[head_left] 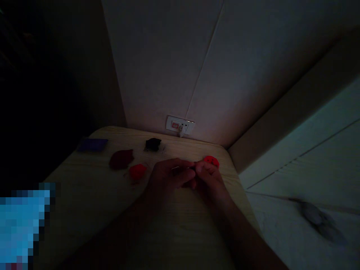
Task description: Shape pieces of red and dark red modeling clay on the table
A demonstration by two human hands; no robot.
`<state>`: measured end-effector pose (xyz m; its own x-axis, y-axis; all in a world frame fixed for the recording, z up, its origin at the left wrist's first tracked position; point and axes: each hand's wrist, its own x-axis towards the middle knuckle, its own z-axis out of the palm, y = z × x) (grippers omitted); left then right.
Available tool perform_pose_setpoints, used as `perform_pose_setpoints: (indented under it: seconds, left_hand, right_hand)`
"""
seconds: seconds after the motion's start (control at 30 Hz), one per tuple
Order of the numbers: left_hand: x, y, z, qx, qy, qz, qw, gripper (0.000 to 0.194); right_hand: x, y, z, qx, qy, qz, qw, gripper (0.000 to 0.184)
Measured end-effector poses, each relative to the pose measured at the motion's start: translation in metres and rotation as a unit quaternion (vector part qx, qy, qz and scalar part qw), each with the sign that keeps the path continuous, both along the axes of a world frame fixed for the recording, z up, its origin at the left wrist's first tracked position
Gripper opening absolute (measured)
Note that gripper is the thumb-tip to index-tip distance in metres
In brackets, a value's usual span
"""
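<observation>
Pale wood: the bench (pixel 180 232) is carrying everything, and from where I'm standing the clock face is centring on the meeting fingertips, twelve pointing towards the wall (pixel 160 67).
Left hand: the left hand (pixel 173 176) is curling inward, its thumb and forefinger nearly coming together in a pinch.
Right hand: the right hand (pixel 212 180) is meeting it tip to tip, fingers bent and bunched, with hardly any opening showing.
Between the tips: what is looking like a small dark piece (pixel 194 168) is sitting at the centre; the gloom is hiding its long axis, and I can't tell which hand is gripping it.
Red disc: the red disc (pixel 211 161) is lying at two o'clock, just beyond the right hand and partly hidden by it, so that hand is being the nearer.
Bright red lump: the bright red lump (pixel 137 171) is resting at nine, just beside the left hand, apart from it.
Dark red piece: the dark red piece (pixel 120 159) is lying past that lump, slightly above nine.
Black lump: the black lump (pixel 153 144) is sitting at ten, nearer the left hand.
Purple packet: the purple packet (pixel 93 145) is lying farthest off, between nine and ten, its long axis running roughly nine to three.
</observation>
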<state>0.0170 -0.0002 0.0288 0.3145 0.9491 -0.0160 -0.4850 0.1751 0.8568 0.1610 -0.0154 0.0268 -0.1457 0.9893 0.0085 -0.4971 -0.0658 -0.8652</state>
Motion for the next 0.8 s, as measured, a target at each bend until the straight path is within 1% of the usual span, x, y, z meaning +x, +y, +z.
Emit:
perform_pose_setpoints:
  seconds: [0.2, 0.5, 0.6, 0.8]
  left_hand:
    - [-0.002, -0.001, 0.002, 0.000, -0.012, 0.013, 1.000, 0.022]
    - [-0.002, -0.004, 0.009, -0.006, 0.011, 0.028, 1.000, 0.021]
    - [-0.002, -0.002, 0.006, 0.003, 0.022, 0.031, 0.999, 0.023]
    - [-0.002, 0.006, -0.006, 0.014, 0.040, 0.041, 0.998, 0.029]
  right_hand:
    - [0.000, 0.000, -0.001, 0.006, -0.008, -0.011, 1.000, 0.023]
    - [0.001, 0.001, -0.001, 0.035, -0.024, -0.022, 0.999, 0.016]
    - [0.001, 0.001, -0.001, 0.040, -0.028, -0.021, 0.999, 0.015]
    - [-0.001, 0.001, 0.002, 0.045, -0.029, -0.039, 0.998, 0.018]
